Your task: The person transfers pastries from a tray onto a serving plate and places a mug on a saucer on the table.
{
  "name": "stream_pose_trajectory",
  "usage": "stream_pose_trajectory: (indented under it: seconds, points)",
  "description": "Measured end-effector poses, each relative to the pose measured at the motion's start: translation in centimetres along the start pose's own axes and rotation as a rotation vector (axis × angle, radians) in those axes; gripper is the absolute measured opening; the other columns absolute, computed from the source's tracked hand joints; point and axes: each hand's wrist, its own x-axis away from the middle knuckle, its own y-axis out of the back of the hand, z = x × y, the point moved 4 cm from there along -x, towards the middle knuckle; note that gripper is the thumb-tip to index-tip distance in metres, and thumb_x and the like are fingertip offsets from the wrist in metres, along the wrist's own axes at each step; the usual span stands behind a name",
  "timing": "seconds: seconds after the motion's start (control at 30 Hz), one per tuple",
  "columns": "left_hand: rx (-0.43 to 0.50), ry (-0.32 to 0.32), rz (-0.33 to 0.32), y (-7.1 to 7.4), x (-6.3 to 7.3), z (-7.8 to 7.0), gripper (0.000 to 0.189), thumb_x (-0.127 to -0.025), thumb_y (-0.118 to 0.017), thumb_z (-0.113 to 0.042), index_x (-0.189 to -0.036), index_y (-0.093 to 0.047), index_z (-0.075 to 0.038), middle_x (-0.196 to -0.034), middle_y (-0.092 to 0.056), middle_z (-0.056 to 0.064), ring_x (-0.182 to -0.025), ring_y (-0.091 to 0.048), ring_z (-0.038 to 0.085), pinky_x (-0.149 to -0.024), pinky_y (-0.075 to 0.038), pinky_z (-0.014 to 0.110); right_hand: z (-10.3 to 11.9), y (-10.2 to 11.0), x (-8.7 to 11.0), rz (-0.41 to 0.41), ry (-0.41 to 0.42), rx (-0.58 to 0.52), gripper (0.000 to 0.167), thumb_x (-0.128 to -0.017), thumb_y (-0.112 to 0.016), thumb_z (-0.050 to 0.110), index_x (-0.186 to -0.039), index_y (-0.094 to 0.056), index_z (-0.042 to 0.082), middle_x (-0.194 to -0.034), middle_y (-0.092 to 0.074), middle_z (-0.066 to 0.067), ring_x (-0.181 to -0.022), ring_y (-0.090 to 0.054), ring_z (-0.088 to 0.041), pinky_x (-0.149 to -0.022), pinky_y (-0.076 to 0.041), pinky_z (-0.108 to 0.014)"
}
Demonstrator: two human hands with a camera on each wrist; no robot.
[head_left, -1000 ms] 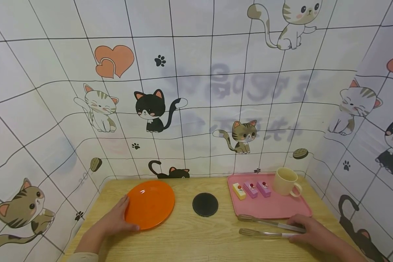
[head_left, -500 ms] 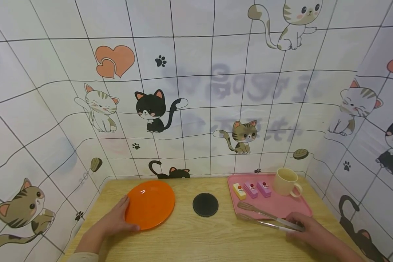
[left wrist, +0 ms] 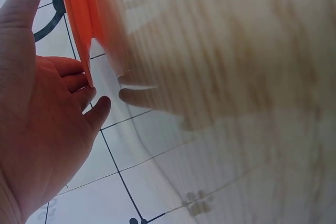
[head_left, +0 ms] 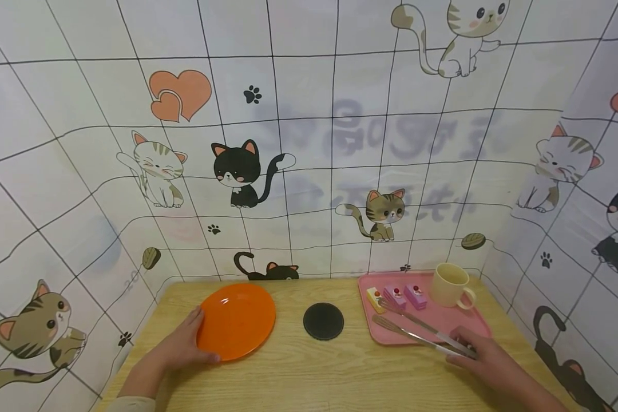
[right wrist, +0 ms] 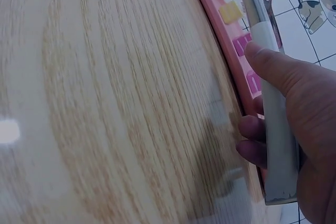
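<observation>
My left hand [head_left: 182, 342] holds the left rim of an orange plate [head_left: 237, 321], fingers at the far side and thumb at the near side. In the left wrist view its fingertips are right at the plate's edge [left wrist: 79, 19]. My right hand [head_left: 481, 357] grips metal tongs [head_left: 424, 337] by their white handles [right wrist: 275, 124], the arms spread apart. One tip overlaps the space between a yellow toy cake slice [head_left: 375, 298] and a purple slice [head_left: 394, 298]. The other tip lies in front of it, over the pink tray [head_left: 417, 329]. Another purple slice [head_left: 416, 296] sits beside them.
A pale yellow mug [head_left: 449, 286] stands at the tray's back right, handle toward the front right. A round black coaster [head_left: 323, 321] lies between plate and tray on the wooden table [head_left: 298, 377]. Cat-printed sheets [head_left: 309, 143] wall in the back and sides.
The tongs have swung up and forward from the tray's front edge to the cake slices, their tips still apart. My left hand and the plate have stayed in place.
</observation>
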Motion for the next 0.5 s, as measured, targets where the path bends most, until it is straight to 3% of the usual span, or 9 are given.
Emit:
stream_pose_trajectory:
  seconds: [0.2, 0.5]
  points:
    - [-0.007, 0.006, 0.001, 0.03, 0.02, -0.04, 0.141, -0.077, -0.095, -0.064, -0.168, -0.022, 0.015, -0.177, -0.015, 0.037, -0.160, -0.022, 0.061, -0.125, -0.029, 0.076, 0.23, -0.08, -0.17, -0.009, -0.036, 0.016, 0.037, -0.095, -0.089, 0.036, -0.116, -0.065, 0.019, -0.090, -0.060, 0.005, -0.078, -0.051, -0.009, -0.068, -0.042, -0.029]
    - [-0.002, -0.029, -0.019, 0.02, 0.14, -0.17, 0.142, -0.075, -0.097, -0.064, -0.167, -0.023, 0.016, -0.176, -0.017, 0.038, -0.160, -0.024, 0.061, -0.125, -0.032, 0.074, 0.41, -0.56, 0.00, -0.098, -0.037, 0.050, 0.034, -0.093, -0.092, 0.035, -0.108, -0.065, 0.021, -0.086, -0.058, 0.007, -0.075, -0.050, -0.009, -0.067, -0.041, -0.029]
